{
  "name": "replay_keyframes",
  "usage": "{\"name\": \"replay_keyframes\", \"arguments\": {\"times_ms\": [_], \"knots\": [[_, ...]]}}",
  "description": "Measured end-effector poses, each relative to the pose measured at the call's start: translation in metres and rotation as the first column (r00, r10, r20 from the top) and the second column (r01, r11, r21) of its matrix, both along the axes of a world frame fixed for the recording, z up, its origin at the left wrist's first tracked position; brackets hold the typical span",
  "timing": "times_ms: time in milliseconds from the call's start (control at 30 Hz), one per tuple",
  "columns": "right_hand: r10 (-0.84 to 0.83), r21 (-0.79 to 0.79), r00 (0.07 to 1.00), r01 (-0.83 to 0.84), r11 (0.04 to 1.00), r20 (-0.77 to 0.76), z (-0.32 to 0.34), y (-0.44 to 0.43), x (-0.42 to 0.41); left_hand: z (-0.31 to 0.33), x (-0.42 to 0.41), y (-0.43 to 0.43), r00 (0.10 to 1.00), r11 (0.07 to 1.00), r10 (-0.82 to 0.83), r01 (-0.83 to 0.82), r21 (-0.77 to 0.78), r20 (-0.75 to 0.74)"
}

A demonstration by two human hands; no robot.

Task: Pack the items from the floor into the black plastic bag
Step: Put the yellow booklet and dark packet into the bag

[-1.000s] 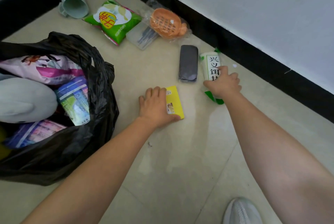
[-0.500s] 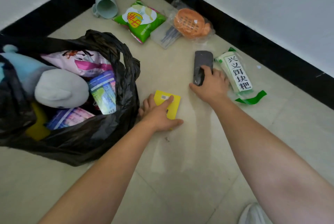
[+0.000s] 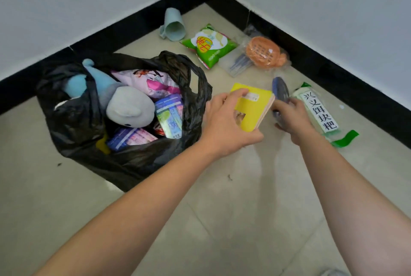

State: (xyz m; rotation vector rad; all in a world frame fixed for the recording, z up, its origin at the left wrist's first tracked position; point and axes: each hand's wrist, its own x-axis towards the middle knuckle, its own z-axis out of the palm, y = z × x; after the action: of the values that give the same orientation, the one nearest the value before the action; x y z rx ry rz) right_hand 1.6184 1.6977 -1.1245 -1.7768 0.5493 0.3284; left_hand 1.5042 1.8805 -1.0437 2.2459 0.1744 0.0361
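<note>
Yellow booklet (image 3: 253,111) is pinched in the left hand (image 3: 224,126), fingers over its top edge, held clear of the floor (image 3: 222,220) just beside the right rim of the black plastic bag (image 3: 133,164). Right hand (image 3: 291,117) is curled round the lower end of a dark oblong thing (image 3: 280,90), which is too blurred to name. Risks, as I judge them: with both hands loaded, neither is free to hold the slumped bag mouth open. A handle loop droops across the near rim and could snag the booklet. The plush toy (image 3: 126,106) sits high in the bag, so a flat item dropped on it may slide back out. The dark thing is held by one end only and could slip. Count on the floor: one pale green cup (image 3: 174,25) on its side, one green snack packet (image 3: 209,45), one clear packet with an orange piece (image 3: 264,53), and one white labelled packet (image 3: 318,111), so four. In the hands: two. In the bag: one plush toy and three flat packets visible. A yellow piece is partly hidden, and anything deeper cannot be counted.
</note>
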Motion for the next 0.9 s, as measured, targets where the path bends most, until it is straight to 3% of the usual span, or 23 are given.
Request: {"name": "replay_keyframes", "arguments": {"times_ms": [133,233,300,467,567,700,900], "knots": [[-0.071,0.383,0.996,0.049,0.922,0.044,0.043,0.046,0.005,0.046,-0.009,0.05,0.987,0.998,0.031,-0.021,-0.065,0.158],[-0.075,0.597,0.994,0.013,0.802,0.079,0.08,0.08,-0.001,0.053,-0.022,0.09,0.978,0.983,0.129,-0.104,-0.152,0.161],[-0.037,0.663,0.991,-0.058,0.746,0.127,0.098,0.102,-0.008,0.048,-0.035,0.113,0.976,0.982,0.17,-0.155,-0.111,0.137],[0.134,0.502,0.952,-0.262,0.824,0.276,0.113,0.147,-0.04,0.021,-0.071,0.143,0.992,0.991,0.129,-0.129,0.025,0.006],[0.229,0.419,0.93,-0.337,0.843,0.286,0.1,0.161,-0.054,0.005,-0.087,0.146,0.996,0.991,0.085,-0.081,0.104,-0.033],[0.328,0.316,0.897,-0.416,0.853,0.295,0.086,0.164,-0.073,-0.013,-0.108,0.137,0.994,0.995,0.056,-0.048,0.088,-0.094],[0.211,0.453,0.952,-0.292,0.842,0.223,0.083,0.144,-0.071,-0.017,-0.116,0.137,0.989,0.998,0.057,-0.053,0.034,-0.136]]}}
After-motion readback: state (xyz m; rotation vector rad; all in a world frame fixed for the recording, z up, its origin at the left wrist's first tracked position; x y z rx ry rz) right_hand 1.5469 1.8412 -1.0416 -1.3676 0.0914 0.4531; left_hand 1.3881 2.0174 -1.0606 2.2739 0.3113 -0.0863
